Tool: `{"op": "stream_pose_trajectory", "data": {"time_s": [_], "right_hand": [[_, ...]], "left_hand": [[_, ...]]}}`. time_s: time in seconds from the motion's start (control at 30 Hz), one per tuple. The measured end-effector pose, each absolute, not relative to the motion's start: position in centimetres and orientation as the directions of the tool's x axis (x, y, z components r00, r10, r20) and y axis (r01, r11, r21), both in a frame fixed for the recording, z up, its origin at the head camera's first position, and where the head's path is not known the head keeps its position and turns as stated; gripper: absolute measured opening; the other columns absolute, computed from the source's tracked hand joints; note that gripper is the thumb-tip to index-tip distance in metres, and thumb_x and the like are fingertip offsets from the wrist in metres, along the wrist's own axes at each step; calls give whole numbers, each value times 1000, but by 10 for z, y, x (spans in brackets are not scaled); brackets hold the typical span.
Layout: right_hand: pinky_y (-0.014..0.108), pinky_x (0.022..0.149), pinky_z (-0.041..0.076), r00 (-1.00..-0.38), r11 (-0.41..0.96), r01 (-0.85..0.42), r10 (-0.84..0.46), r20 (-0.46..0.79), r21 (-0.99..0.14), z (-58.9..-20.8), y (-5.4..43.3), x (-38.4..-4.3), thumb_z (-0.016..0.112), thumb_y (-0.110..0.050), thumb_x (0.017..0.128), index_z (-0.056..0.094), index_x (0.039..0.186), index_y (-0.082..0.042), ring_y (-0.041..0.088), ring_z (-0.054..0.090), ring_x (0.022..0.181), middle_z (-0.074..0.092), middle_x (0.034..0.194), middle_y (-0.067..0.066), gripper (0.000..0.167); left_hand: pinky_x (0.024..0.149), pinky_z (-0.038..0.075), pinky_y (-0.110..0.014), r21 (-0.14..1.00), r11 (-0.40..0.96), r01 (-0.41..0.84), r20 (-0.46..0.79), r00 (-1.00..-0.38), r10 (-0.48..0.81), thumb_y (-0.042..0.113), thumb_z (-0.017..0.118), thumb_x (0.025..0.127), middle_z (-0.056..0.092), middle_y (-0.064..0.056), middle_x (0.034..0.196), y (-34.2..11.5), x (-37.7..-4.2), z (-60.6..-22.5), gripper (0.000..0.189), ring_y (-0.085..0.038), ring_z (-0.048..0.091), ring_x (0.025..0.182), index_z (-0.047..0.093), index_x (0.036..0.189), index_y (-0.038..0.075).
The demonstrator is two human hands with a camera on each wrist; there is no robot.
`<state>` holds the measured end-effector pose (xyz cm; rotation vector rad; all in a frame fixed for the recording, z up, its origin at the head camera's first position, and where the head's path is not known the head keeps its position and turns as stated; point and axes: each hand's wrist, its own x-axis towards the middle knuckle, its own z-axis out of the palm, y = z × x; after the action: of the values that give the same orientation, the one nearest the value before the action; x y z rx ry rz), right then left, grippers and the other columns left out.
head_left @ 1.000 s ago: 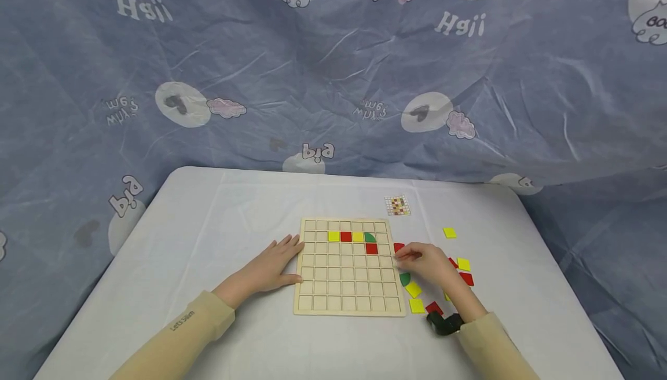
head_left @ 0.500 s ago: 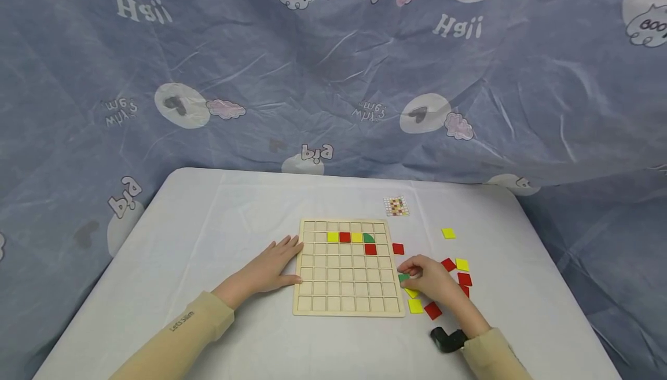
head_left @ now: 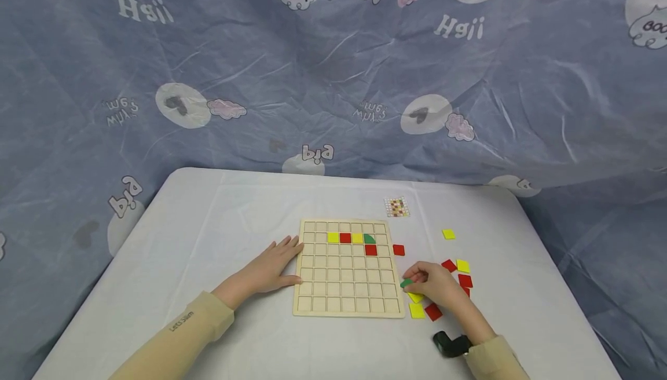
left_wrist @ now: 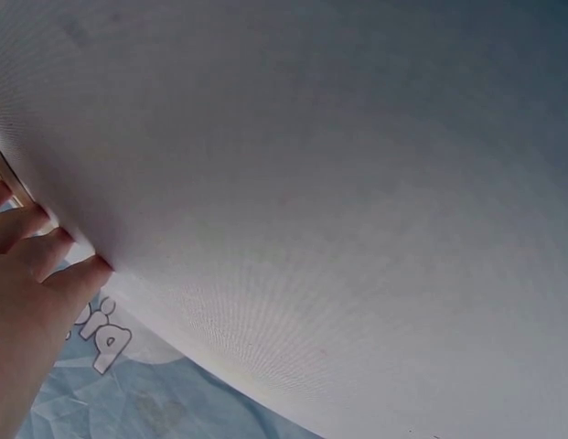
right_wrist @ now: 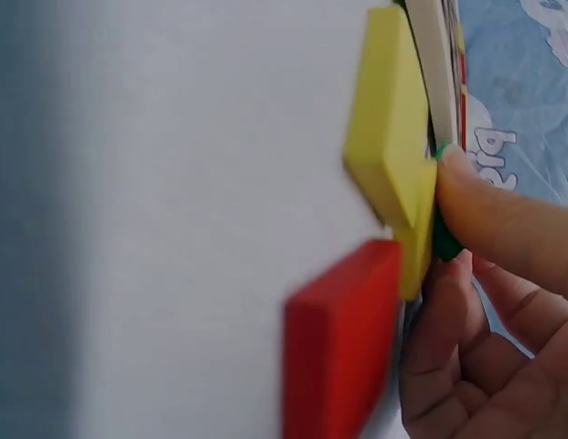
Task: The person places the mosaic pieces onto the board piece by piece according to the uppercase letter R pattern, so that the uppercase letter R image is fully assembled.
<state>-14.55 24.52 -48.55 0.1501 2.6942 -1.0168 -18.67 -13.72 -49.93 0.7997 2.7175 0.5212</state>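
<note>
A square wooden grid board (head_left: pixel 346 276) lies on the white table. In its upper rows sit a few yellow and red square tiles and a green quarter-round tile (head_left: pixel 369 239). My left hand (head_left: pixel 271 267) rests with fingers spread against the board's left edge; the left wrist view shows its fingertips (left_wrist: pixel 99 265) at that edge. Off the board's right edge, my right hand (head_left: pixel 432 284) pinches a green tile (right_wrist: pixel 444 219) between thumb and fingers. Yellow tiles (right_wrist: pixel 389 114) and a red tile (right_wrist: pixel 343 338) lie close by it. My hand hides part of the green tile.
More loose red and yellow tiles, such as a red tile (head_left: pixel 398 250) and a yellow tile (head_left: pixel 449 234), are scattered right of the board. A small pattern card (head_left: pixel 397 207) lies behind it. A black object (head_left: pixel 451 344) is by the right wrist. A printed cloth (head_left: pixel 333 79) hangs behind.
My right hand has moved from beside the red tile toward the front and come to grip the green tile off the board's right edge. My left hand has stayed in place.
</note>
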Motion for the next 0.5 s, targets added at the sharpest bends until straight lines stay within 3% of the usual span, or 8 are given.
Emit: {"op": "stream_pose_trajectory", "data": {"time_s": [0.2, 0.5], "right_hand": [[19, 62, 48, -968, 714, 178, 2, -253, -677, -475, 244, -159, 83, -14, 79, 68, 93, -8, 16, 55, 74, 63, 82, 2, 21], [18, 65, 51, -984, 664, 61, -87, -158, -746, -467, 219, -186, 80, -12, 82, 74, 96, -7, 13, 60, 75, 69, 85, 3, 17]], "left_hand": [[121, 20, -58, 422, 780, 462, -145, -814, 562, 47, 65, 92, 23, -16, 163, -136, -187, -497, 81, -36, 18, 151, 33, 153, 5], [121, 20, -58, 417, 781, 465, -141, -816, 561, 48, 64, 92, 23, -16, 163, -137, -188, -500, 82, -35, 18, 152, 32, 153, 5]]}}
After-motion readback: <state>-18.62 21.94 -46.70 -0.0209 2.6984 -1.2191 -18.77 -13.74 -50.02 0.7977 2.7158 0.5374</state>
